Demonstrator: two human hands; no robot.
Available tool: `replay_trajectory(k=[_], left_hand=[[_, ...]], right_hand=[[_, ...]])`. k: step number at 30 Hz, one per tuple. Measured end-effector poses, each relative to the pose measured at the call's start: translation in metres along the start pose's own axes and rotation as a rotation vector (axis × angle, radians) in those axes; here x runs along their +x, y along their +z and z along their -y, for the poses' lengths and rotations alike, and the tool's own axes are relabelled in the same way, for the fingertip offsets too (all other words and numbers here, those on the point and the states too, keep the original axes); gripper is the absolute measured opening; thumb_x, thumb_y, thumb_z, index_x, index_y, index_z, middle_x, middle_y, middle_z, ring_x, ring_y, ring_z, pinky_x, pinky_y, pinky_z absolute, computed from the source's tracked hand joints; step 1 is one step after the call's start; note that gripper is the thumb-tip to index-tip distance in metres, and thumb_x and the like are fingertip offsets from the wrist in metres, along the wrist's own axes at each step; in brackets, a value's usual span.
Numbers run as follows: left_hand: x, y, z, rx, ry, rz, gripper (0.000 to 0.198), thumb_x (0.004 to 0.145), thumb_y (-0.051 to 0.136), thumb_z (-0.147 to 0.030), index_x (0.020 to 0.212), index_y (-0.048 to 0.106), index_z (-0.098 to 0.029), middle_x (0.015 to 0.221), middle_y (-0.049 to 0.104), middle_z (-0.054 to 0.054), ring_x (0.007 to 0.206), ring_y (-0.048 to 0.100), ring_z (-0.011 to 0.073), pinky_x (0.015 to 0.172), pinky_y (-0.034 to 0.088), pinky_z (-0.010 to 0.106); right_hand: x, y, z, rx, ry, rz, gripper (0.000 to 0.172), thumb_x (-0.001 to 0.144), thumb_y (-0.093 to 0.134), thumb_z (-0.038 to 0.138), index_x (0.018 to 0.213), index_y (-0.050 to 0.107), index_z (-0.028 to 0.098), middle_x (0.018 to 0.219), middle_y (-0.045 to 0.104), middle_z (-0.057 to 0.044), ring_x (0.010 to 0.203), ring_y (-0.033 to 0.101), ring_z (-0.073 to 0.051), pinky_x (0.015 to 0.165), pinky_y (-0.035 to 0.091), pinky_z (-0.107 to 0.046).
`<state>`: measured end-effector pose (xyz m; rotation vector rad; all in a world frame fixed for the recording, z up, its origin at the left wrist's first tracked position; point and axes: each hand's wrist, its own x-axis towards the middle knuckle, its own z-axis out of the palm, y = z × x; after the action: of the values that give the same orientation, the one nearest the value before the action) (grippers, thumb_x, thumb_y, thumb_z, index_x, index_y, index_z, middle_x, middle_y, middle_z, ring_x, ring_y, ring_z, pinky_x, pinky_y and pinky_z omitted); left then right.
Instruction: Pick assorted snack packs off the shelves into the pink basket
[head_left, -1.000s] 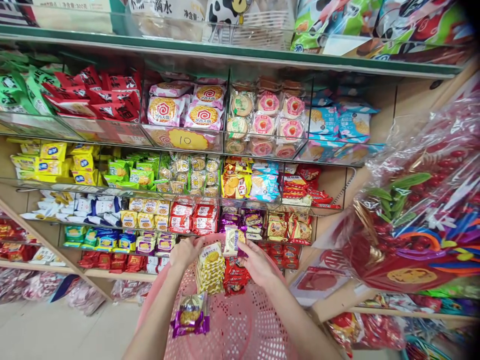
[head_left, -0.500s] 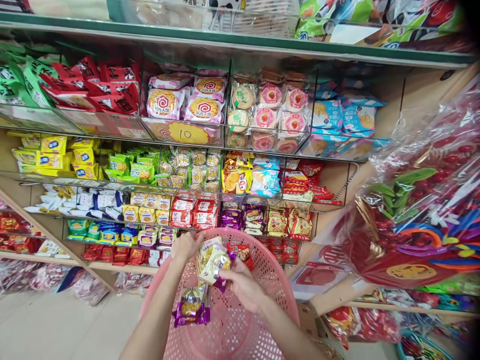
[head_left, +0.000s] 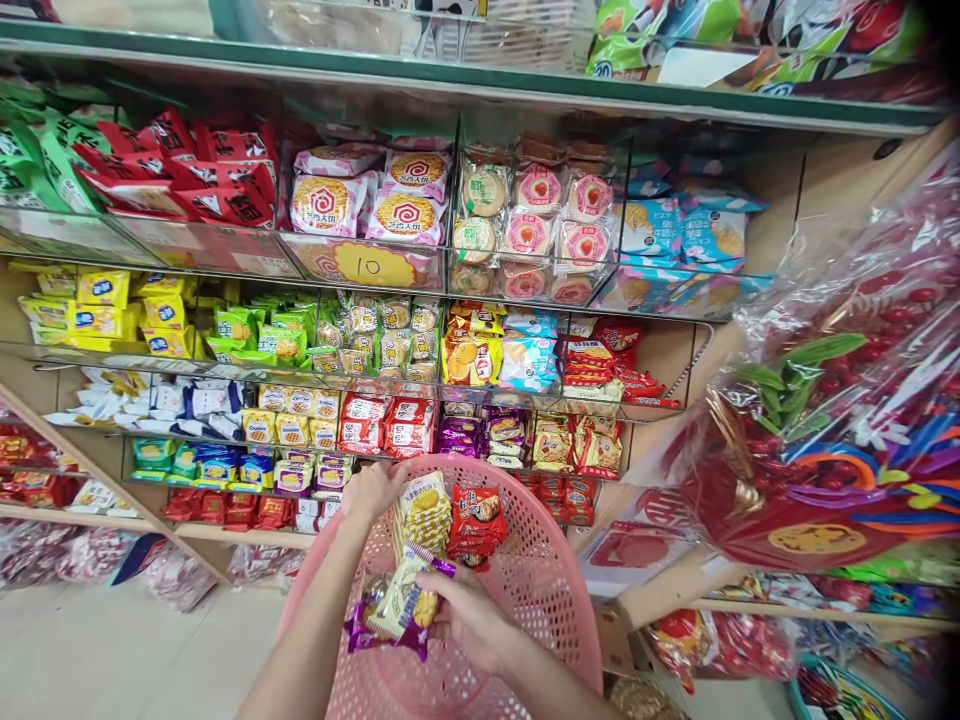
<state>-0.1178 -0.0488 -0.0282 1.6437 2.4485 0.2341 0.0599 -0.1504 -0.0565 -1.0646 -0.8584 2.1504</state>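
My left hand grips the far rim of a pink perforated basket and holds it up in front of the snack shelves. My right hand is closed on a small purple-and-yellow biscuit packet, low inside the basket and over another purple packet. A stack of yellow biscuit packets and some red packets stand against the basket's far wall.
Glass-fronted shelves full of packaged biscuits and snacks fill the view ahead, with a "10" price tag. A large cellophane-wrapped red gift pack juts in at the right. Pale tiled floor shows at lower left.
My right hand has carried the biscuit packet from the basket's far rim down and toward me, to over the purple packet. The left hand stays on the rim.
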Motion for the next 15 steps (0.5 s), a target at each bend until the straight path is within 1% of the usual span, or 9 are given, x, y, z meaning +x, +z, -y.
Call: replay_trajectory(k=[2, 4, 9, 13, 15], left_hand=[[-0.001, 0.0, 0.0, 0.001, 0.003, -0.001, 0.064, 0.075, 0.029, -0.068, 0.093, 0.066, -0.019, 0.094, 0.068, 0.017, 0.091, 0.062, 0.0309, 0.074, 0.045, 0.037], [-0.002, -0.001, 0.0, 0.001, 0.007, -0.001, 0.064, 0.076, 0.028, -0.067, 0.093, 0.066, -0.019, 0.095, 0.068, 0.017, 0.092, 0.062, 0.0308, 0.075, 0.045, 0.038], [-0.004, -0.002, 0.0, 0.009, 0.013, -0.006, 0.065, 0.076, 0.027, -0.067, 0.095, 0.066, -0.019, 0.094, 0.068, 0.017, 0.091, 0.062, 0.0318, 0.074, 0.045, 0.039], [-0.006, -0.001, 0.002, 0.007, 0.023, -0.017, 0.068, 0.076, 0.023, -0.068, 0.096, 0.066, -0.019, 0.093, 0.068, 0.018, 0.089, 0.062, 0.033, 0.073, 0.045, 0.039], [-0.005, 0.0, 0.003, 0.005, 0.026, -0.022, 0.068, 0.076, 0.022, -0.068, 0.096, 0.066, -0.019, 0.092, 0.068, 0.018, 0.089, 0.062, 0.0332, 0.073, 0.045, 0.04]], right_hand=[[0.001, -0.001, -0.004, -0.058, 0.014, -0.046, 0.037, 0.058, 0.071, 0.033, 0.091, 0.065, 0.016, 0.081, 0.069, -0.005, 0.065, 0.061, -0.014, 0.058, 0.045, -0.024], [0.002, -0.002, -0.009, -0.078, 0.02, -0.066, 0.037, 0.057, 0.07, 0.031, 0.09, 0.065, 0.016, 0.083, 0.069, -0.005, 0.067, 0.061, -0.014, 0.058, 0.045, -0.024], [0.005, -0.004, -0.016, -0.161, 0.076, -0.151, 0.027, 0.056, 0.066, 0.024, 0.081, 0.063, 0.016, 0.069, 0.067, -0.002, 0.053, 0.056, -0.01, 0.049, 0.037, -0.02], [0.006, 0.0, -0.017, -0.107, 0.103, -0.125, 0.029, 0.054, 0.064, 0.02, 0.082, 0.059, 0.018, 0.074, 0.068, -0.002, 0.056, 0.059, -0.012, 0.052, 0.04, -0.022], [0.008, 0.003, -0.017, -0.11, 0.107, -0.143, 0.027, 0.054, 0.062, 0.018, 0.081, 0.059, 0.018, 0.073, 0.068, -0.001, 0.057, 0.059, -0.012, 0.05, 0.04, -0.022]])
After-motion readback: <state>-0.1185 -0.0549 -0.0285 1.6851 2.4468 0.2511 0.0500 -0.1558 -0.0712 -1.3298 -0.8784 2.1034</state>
